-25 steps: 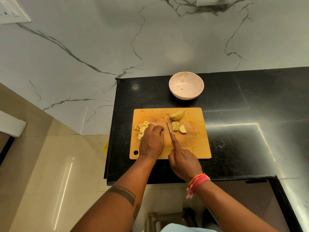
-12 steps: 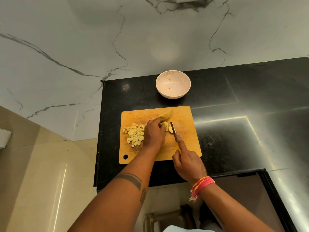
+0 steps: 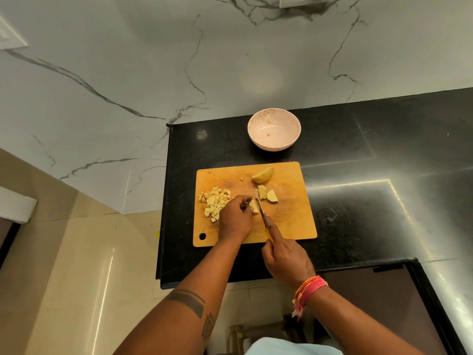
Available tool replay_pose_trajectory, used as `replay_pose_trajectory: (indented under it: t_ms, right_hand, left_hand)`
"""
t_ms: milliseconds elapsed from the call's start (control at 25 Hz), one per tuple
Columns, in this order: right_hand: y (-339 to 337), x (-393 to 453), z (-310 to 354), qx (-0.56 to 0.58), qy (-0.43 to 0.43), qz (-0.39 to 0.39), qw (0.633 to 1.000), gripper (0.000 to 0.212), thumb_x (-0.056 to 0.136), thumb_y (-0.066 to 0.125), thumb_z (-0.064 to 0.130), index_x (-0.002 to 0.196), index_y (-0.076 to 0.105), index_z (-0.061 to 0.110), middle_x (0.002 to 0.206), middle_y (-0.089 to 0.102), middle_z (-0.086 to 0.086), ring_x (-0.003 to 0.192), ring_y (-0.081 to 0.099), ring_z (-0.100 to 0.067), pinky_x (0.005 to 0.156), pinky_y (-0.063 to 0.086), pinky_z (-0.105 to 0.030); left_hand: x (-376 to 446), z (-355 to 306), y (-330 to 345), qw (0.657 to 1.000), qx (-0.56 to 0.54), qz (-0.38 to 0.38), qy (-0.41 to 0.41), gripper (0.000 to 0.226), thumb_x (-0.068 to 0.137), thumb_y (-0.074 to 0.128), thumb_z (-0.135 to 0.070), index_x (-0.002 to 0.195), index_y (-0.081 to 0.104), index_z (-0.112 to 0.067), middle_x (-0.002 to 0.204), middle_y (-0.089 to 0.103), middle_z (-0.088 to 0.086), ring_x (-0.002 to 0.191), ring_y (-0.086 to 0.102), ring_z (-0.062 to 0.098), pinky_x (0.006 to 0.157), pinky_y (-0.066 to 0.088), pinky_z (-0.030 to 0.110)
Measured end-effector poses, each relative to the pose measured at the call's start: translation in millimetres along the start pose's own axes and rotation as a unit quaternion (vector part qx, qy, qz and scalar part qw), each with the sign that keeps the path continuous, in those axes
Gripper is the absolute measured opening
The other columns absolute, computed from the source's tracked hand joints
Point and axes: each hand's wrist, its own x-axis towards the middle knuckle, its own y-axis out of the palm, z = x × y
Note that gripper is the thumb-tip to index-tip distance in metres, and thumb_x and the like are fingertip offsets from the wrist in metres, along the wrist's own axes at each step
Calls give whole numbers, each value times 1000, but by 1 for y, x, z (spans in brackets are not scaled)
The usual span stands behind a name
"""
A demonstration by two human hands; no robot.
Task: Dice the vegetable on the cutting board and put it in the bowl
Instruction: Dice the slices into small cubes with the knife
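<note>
Diced pile (image 3: pixel 214 204) sits at the far-left part of the cutting board (image 3: pixel 289 221), close to its left edge. Risk: if my left hand (image 3: pixel 236 219) nudges it while shifting, cubes roll off onto the black tabletop (image 3: pixel 384 201) or over the edge to the floor.

My left hand has fingers curled, pinching the piece being cut (image 3: pixel 254 206), fingertips right beside the blade. Biggest worry here: piece is small, so if it slips or I creep fwd too fast, the knife (image 3: pixel 261 211) catches a fingertip.

My right hand (image 3: pixel 286 260) is clamped round the knife handle, index finger laid along the spine. Pressing w/ a finger on top could tip the blade sideways on a wet slice.

Right of the blade, two slices (image 3: pixel 267 194) wait, and a bigger wedge (image 3: pixel 263 175) lies toward the back of the board, uncut; rounded side could rock when I get to it.

Bowl (image 3: pixel 273 129) stands behind the board on the tabletop, apart from it, w/ only a scrap or two inside. Carrying dice across that gap may drop some.
</note>
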Motion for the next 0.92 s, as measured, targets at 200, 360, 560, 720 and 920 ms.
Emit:
replay_pose_trajectory:
  t_ms: [200,360,560,720,920]
  right_hand:
    - [4,0,-1,-16,18,20,1000,69,101,40,32,162,6,35,62,52,5,52,51,-17,49,37,-36]
    - [1,6,-3,-20,16,39,999,70,102,39,32,161,3,36,63,55,2,53,53,-19,53,44,-39]
    - [2,6,-3,-29,7,33,999,71,102,39,31,161,1,35,63,56,2,52,54,-18,51,45,-38]
    - [2,11,5,-60,-11,38,997,71,101,38,32,161,0,34,62,52,2,50,50,-19,49,40,-36]
    - [3,21,5,-88,-22,60,994,72,100,37,31,162,-1,32,68,56,-4,54,52,-25,51,39,-36]
  left_hand:
    - [-8,13,1,993,113,-12,43,34,98,62,-22,132,64,-25,124,52,-2,113,57,17,99,51,33]
    - [-10,15,4,988,135,10,70,47,96,66,-32,140,58,-21,124,47,-3,116,50,15,102,48,33]
    - [-3,14,2,984,152,13,86,42,98,63,-26,140,59,-20,122,52,-2,114,53,16,98,48,29]
    - [-2,15,1,984,158,4,85,37,101,56,-18,138,62,-18,122,55,1,114,54,18,96,47,29]
    - [-5,14,3,984,159,-2,82,37,101,57,-25,137,62,-20,118,52,-1,111,53,17,96,52,34]
